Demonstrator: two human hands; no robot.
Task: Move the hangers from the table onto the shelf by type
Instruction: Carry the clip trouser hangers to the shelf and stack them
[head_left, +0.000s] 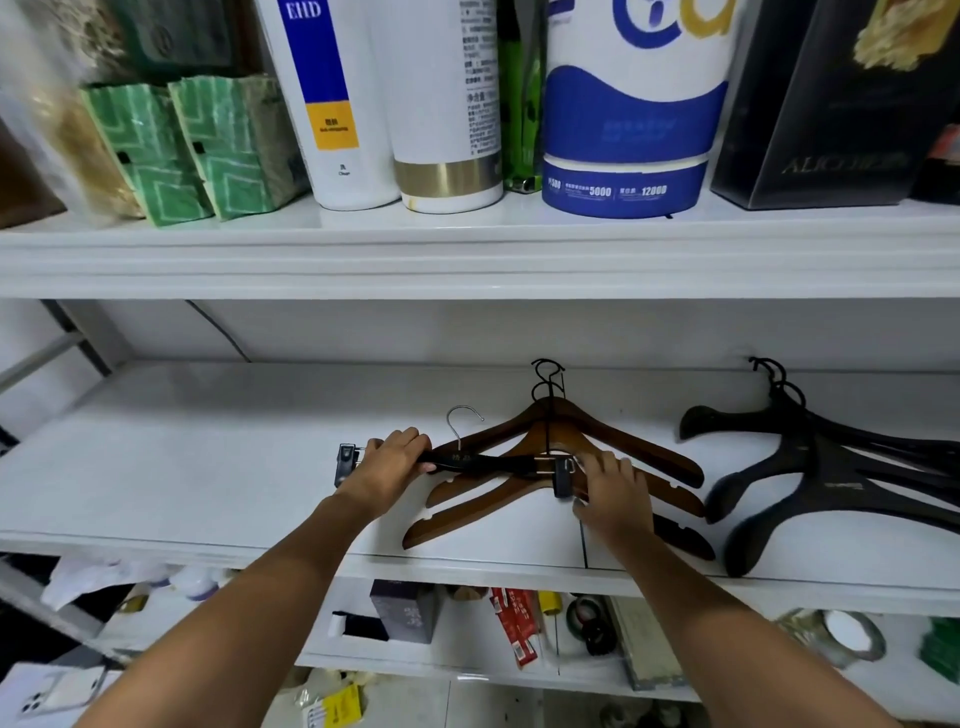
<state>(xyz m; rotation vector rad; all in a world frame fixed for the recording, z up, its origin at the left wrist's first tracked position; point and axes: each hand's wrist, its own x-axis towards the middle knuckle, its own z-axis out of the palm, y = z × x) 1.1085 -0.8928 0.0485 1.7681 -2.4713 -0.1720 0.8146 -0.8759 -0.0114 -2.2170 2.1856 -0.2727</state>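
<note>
L hand (395, 457) grips clip hanger (483, 462) bar | R hand (613, 493) at clip — grip unclear

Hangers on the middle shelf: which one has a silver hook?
The black clip hanger gripped by the left hand, lying across the brown wooden hangers; those and the black plastic hangers at right have dark hooks.

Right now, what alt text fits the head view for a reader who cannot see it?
The left hand grips a black clip hanger across stacked brown wooden hangers on a white shelf; the right hand is at its right clip. Black plastic hangers lie further right.
</note>
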